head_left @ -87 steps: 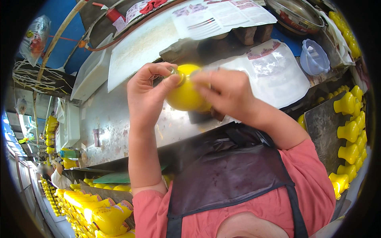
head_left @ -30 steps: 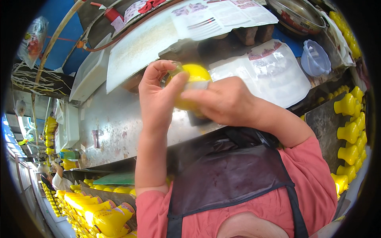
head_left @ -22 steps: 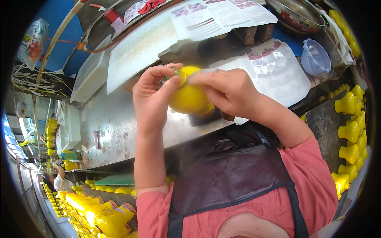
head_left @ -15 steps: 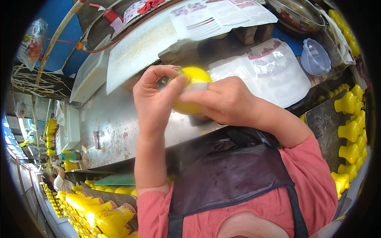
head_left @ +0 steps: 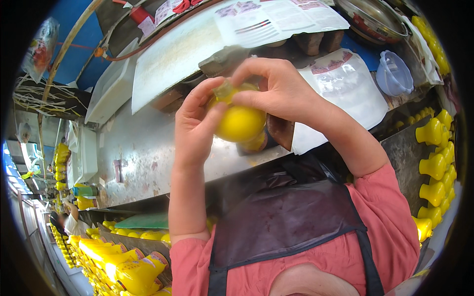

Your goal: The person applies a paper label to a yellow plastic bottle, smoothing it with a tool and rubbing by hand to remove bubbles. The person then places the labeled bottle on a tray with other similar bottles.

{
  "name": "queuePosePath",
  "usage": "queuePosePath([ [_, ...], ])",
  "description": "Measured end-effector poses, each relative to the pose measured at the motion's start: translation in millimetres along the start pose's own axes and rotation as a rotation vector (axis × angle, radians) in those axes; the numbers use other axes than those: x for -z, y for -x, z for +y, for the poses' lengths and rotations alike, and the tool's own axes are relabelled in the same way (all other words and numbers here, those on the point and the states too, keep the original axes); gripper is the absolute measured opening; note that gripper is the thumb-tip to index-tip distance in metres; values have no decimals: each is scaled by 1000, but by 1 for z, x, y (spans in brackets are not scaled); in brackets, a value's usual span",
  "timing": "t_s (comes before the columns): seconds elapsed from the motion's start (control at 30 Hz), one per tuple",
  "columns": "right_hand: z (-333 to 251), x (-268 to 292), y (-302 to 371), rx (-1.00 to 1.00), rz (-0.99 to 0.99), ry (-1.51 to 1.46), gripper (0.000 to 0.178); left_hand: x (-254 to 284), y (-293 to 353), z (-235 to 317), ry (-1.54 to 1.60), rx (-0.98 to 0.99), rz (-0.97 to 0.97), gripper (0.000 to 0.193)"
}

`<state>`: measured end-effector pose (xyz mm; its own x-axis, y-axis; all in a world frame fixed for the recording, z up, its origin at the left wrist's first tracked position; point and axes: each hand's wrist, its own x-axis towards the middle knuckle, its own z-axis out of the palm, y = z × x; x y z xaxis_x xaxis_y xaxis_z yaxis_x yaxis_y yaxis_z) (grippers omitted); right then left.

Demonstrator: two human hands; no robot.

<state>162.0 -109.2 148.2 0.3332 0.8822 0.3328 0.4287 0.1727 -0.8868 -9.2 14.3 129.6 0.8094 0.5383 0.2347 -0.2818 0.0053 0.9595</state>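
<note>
Standing well to the left of the fingers (head_left: 201,92), and nearer the body, are crowded yellow vessels (head_left: 132,272), with a green sheet (head_left: 143,221) closer in. Left of the fingertips, a long white tray (head_left: 108,91) sits beside the metal tabletop (head_left: 133,163). The left hand (head_left: 195,126) has its thumb and index finger clamped at the blurred neck of 1 round yellow vessel (head_left: 242,124), which is between the 2 hands, its bulge just below the fingertips. The right hand (head_left: 284,93) arches in from the other side, thumb and index finger bent at the same neck; blur hides whether they grip it. Right of those fingers come a printed white sheet (head_left: 340,91), a pale blue bucket (head_left: 394,76) and, farthest out, flared yellow vessels (head_left: 434,164) in rows.
</note>
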Motion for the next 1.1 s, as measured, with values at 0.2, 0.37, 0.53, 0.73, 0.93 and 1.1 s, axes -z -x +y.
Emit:
queuePosePath([
  [0.2, 6, -1, 1, -15, -5, 62, 25, 6, 2, -4, -51, -7, -2, 39],
  [0.37, -5, 1, 14, 136, 156, 48, 19, 5, -5, 3, -57, -52, 19, 36],
  [0.53, -2, -17, 37, 579, 59, 444, 25, -6, -11, 15, -288, -61, 105, 20],
  [0.73, 17, -10, 37, 330, 183, 213, 27, -13, -6, 27, -128, 39, 93, 16],
  [0.93, 6, -20, 49, 505, 85, 475, 24, -14, -7, 22, -257, -64, 107, 16],
  [1.1, 13, -16, 40, 530, 230, 397, 26, -9, -4, 33, -223, 29, 58, 17],
])
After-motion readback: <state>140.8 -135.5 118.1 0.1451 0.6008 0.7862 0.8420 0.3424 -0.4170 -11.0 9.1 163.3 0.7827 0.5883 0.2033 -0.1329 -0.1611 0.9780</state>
